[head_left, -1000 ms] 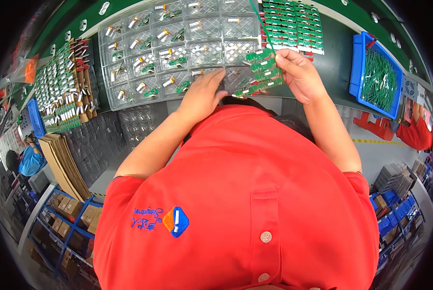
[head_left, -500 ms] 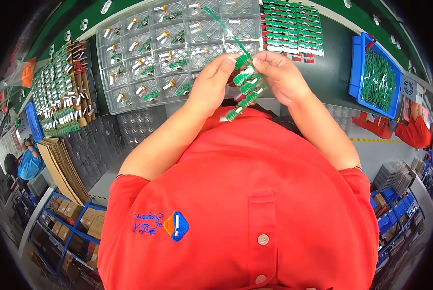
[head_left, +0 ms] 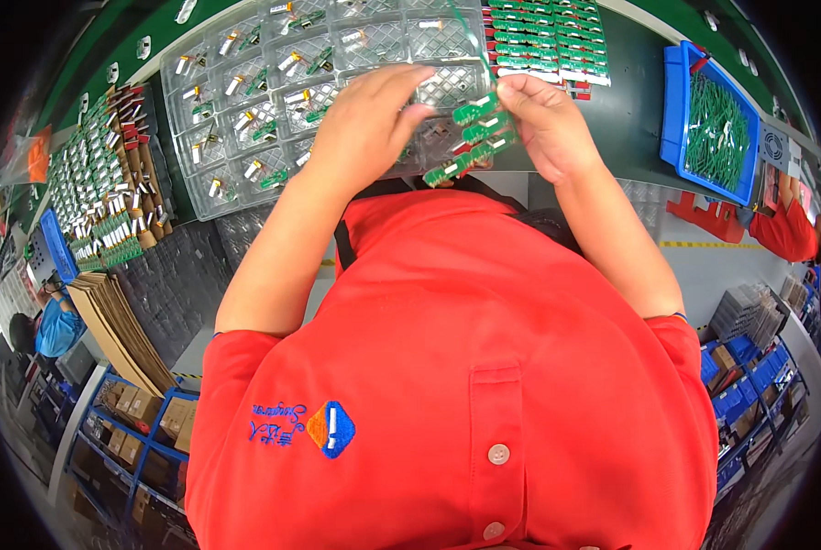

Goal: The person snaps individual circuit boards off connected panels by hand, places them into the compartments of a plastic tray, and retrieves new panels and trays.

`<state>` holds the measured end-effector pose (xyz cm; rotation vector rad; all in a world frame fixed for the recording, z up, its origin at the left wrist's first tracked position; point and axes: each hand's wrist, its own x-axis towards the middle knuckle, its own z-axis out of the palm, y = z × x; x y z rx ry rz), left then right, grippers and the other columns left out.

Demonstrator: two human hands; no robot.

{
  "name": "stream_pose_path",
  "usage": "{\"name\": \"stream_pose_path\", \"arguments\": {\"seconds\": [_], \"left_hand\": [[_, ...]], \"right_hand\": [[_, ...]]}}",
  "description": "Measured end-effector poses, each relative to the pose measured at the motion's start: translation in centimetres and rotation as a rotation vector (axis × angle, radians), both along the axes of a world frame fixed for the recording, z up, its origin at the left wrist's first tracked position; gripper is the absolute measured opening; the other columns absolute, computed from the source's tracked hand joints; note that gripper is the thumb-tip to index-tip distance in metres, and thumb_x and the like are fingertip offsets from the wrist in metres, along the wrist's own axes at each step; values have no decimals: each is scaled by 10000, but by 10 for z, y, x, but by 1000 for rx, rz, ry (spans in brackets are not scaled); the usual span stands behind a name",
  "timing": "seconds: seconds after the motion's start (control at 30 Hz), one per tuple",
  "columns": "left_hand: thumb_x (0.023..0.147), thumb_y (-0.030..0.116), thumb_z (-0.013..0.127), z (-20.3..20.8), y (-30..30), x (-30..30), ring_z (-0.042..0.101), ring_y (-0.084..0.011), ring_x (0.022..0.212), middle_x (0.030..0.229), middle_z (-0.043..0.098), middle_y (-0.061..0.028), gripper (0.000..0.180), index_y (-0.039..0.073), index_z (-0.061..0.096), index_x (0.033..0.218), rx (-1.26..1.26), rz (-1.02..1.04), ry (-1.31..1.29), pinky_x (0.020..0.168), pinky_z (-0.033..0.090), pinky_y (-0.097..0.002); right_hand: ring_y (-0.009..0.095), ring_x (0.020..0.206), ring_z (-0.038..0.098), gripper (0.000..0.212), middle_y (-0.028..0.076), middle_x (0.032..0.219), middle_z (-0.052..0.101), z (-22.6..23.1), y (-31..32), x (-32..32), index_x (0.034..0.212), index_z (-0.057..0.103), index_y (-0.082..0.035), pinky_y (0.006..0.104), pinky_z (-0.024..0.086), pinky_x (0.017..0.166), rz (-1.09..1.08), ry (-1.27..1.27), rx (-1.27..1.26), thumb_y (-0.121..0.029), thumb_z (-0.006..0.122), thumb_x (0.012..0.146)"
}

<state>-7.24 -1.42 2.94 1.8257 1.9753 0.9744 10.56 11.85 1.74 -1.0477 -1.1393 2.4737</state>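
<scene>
Between the thumb and fingers of my right hand is a green circuit board panel. It is partly split, with several small boards side by side and a thin green rail running up away from me. My left hand is apart from the panel, over the near part of a clear plastic compartment tray. Its thumb and fingers are spread, and I see nothing between them. Several tray compartments hold small green boards and white-and-orange parts; others hold only a white-and-orange part. My left hand hides some near compartments.
Rows of green circuit board panels lie right of the tray. A blue bin of thin green strips stands farther right. White parts and green boards on cardboard sit at the left. Another person's red sleeve shows at far right.
My left hand has come away from the panel to the left, and its fingers have opened. My right hand still grips the panel. The view has shifted slightly.
</scene>
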Motion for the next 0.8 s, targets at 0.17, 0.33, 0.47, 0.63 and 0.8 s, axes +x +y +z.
{"name": "stream_pose_path", "arguments": {"seconds": [0.17, 0.33, 0.47, 0.63, 0.8], "left_hand": [[766, 195, 581, 99, 17, 10, 530, -295, 924, 981, 574, -97, 321, 88, 529, 1065, -128, -270, 122, 840, 404, -374], [751, 201, 548, 168, 22, 22, 565, -247, 743, 830, 607, -83, 170, 62, 590, 839, 0, -670, 162, 692, 420, -367], [765, 186, 539, 157, 22, 33, 567, -234, 753, 845, 606, -84, 161, 60, 588, 852, 26, -624, 101, 697, 424, -353], [782, 167, 527, 142, 21, 50, 570, -218, 766, 864, 604, -84, 150, 58, 586, 867, 36, -566, 5, 703, 429, -336], [799, 149, 515, 134, 23, 52, 574, -202, 779, 883, 602, -85, 142, 56, 584, 882, 57, -501, -26, 709, 433, -318]], "right_hand": [[80, 683, 540, 129, 18, 767, 582, -6, 5, 3, 904, 559, -16, 207, 433, 637, -76, -48, 86, -125, 546, 836], [71, 672, 529, 143, 15, 756, 573, 45, -10, -20, 892, 561, -17, 203, 424, 623, -112, -305, -56, -148, 552, 835], [98, 779, 532, 176, 15, 826, 573, -6, -1, -6, 948, 547, -14, 220, 415, 725, -29, -28, 62, -152, 550, 839], [88, 798, 539, 167, 19, 856, 590, -17, -2, 2, 944, 555, -17, 224, 412, 726, -37, 2, 65, -151, 539, 846], [93, 811, 542, 161, 20, 863, 592, -16, 1, 5, 943, 564, -20, 231, 413, 742, -76, 35, 19, -147, 537, 847]]}}
